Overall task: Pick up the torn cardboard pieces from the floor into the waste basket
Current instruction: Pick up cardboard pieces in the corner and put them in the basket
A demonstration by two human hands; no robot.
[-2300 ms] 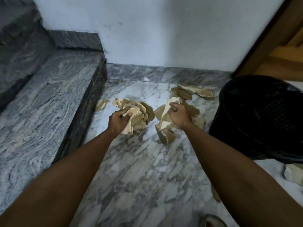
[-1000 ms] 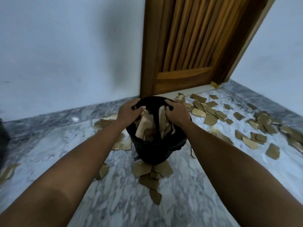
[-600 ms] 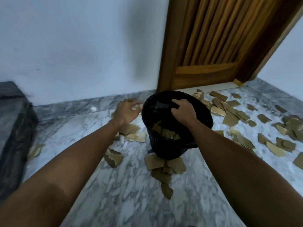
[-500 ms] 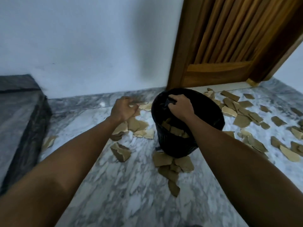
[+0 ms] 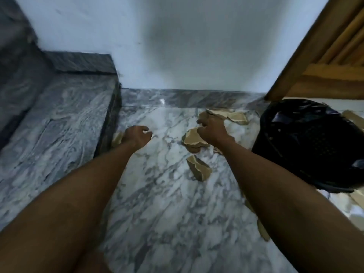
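Torn brown cardboard pieces lie on the marble floor: a stacked pair (image 5: 192,139) under my right hand, one lone piece (image 5: 200,170) nearer me, a few (image 5: 234,116) by the skirting. A small piece (image 5: 117,138) sits against the stone step. My left hand (image 5: 137,136) hovers above the floor beside that small piece, fingers loosely curled, holding nothing. My right hand (image 5: 211,130) is over the stacked pair, fingers loosely bent and empty. The black waste basket (image 5: 313,146) stands at the right, leaning in the view; its inside looks dark.
A grey stone step (image 5: 55,123) runs along the left, with a higher one behind it. The white wall (image 5: 177,46) closes the far side. A wooden door (image 5: 332,62) is at the upper right. More cardboard bits (image 5: 263,230) lie under my right forearm.
Both hands carried cardboard to the basket and let it drop in. My view swung back left to the step corner, and both hands now reach empty over the floor pieces.
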